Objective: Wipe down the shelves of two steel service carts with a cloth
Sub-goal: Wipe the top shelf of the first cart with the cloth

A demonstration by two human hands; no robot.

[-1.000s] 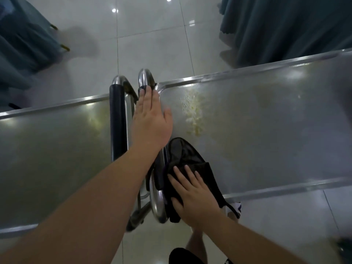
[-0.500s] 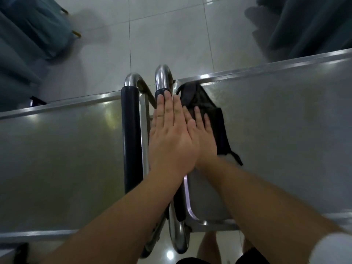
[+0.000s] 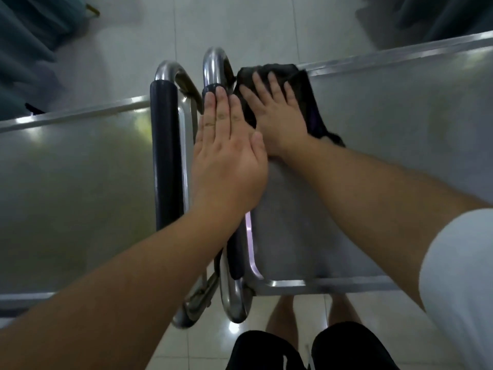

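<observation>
Two steel carts stand handle to handle below me. The right cart's top shelf (image 3: 386, 161) fills the right half of the view, the left cart's shelf (image 3: 74, 182) the left half. A black cloth (image 3: 306, 92) lies in the far left corner of the right shelf. My right hand (image 3: 277, 116) presses flat on the cloth with fingers spread. My left hand (image 3: 226, 156) rests flat, fingers straight, on the padded handle (image 3: 213, 89) of the right cart.
The left cart's black-padded handle (image 3: 164, 156) runs alongside the right cart's handle. Dark teal curtains hang at far left (image 3: 24, 49) and far right (image 3: 440, 14). Pale glossy floor tiles (image 3: 234, 22) lie beyond the carts. My legs and dark shorts (image 3: 306, 348) are below.
My right hand has pushed the cloth from the near left edge of the right shelf up into its far left corner. My left hand stays on the handle.
</observation>
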